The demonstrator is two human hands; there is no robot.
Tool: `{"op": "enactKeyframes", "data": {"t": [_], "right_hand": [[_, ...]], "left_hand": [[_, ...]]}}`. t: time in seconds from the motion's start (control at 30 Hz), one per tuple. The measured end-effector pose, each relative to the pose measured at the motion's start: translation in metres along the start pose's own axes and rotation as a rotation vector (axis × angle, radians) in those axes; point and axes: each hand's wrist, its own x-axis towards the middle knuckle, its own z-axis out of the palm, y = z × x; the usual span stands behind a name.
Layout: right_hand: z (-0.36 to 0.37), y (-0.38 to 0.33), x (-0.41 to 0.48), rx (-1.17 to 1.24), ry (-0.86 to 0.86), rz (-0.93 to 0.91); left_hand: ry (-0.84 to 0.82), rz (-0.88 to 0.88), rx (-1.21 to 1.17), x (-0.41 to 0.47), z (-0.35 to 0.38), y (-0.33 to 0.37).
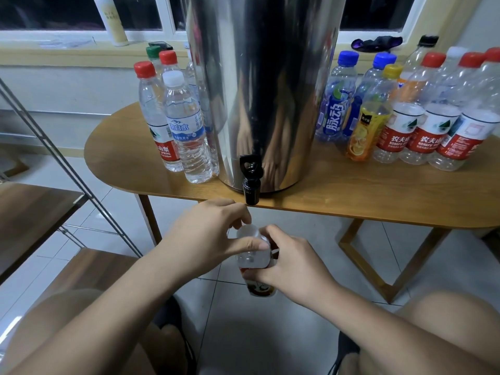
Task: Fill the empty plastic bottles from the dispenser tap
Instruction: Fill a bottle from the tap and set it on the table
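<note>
Plastic bottle (254,259), six o'clock below the tap (251,185): fingers of the left hand (205,236) pinch its cap (247,230), the right hand (292,263) wraps the body; better keep it upright while twisting.

White-capped bottle (189,125), near the left end of the table (351,190): "凉白水", "饮用水" beneath. Red-capped bottle (158,125) beside it: "山泉", "SPRING". Blue-capped bottle (334,109), right of the dispenser (259,90): "脉动". Red-labelled bottles (396,131), right end: "农夫山", "NONGFU".

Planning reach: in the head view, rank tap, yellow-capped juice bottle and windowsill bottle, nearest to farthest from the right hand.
1. Tap, just above and ahead.
2. Yellow-capped juice bottle, farther back, right.
3. Windowsill bottle, far back, left.
</note>
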Motion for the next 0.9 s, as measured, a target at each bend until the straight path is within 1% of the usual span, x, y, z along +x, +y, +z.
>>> {"op": "enactKeyframes", "data": {"t": [0.1,0.2,0.27,0.33,0.37,0.43,0.5,0.57,0.67,0.8,0.9], "right_hand": [[-0.001,0.0001,-0.0008,0.005,-0.001,0.003],[-0.0024,0.0006,-0.0015,0.0,0.004,-0.001],[-0.0034,0.0014,-0.0024,-0.003,0.007,-0.001],[-0.0042,0.002,-0.0033,0.003,0.014,0.0],[-0.0047,0.002,-0.0034,0.004,0.014,0.0],[-0.006,0.0008,-0.0036,0.0,0.01,-0.002],[-0.0064,-0.0001,-0.0033,0.001,0.009,-0.01],[-0.0057,-0.0009,-0.0029,-0.002,0.008,-0.012],[-0.0034,-0.0007,-0.0022,-0.014,0.01,-0.011],[-0.0016,-0.0009,-0.0024,-0.049,0.018,-0.016],[-0.0027,-0.0016,-0.0026,-0.047,0.023,-0.015]], "left_hand": [[0.009,0.021,0.033,0.0015,0.001,0.0011],[-0.071,0.057,-0.049,0.0021,0.0004,-0.0032],[-0.136,0.11,-0.093,0.002,-0.0021,-0.0044],[-0.166,0.15,-0.133,0.0013,-0.0027,-0.0048],[-0.161,0.152,-0.152,0.0011,-0.003,-0.0048],[-0.124,0.096,-0.16,0.0005,-0.0038,-0.0038],[-0.079,0.042,-0.108,0.0005,-0.0036,-0.0033],[-0.057,0.033,-0.06,0.0015,-0.0029,-0.0028],[-0.074,0.036,-0.089,0.0017,-0.0024,-0.0024],[-0.14,0.069,-0.109,0.0012,-0.0047,-0.0055],[-0.135,0.093,-0.12,0.0008,-0.0073,-0.0057]]}}
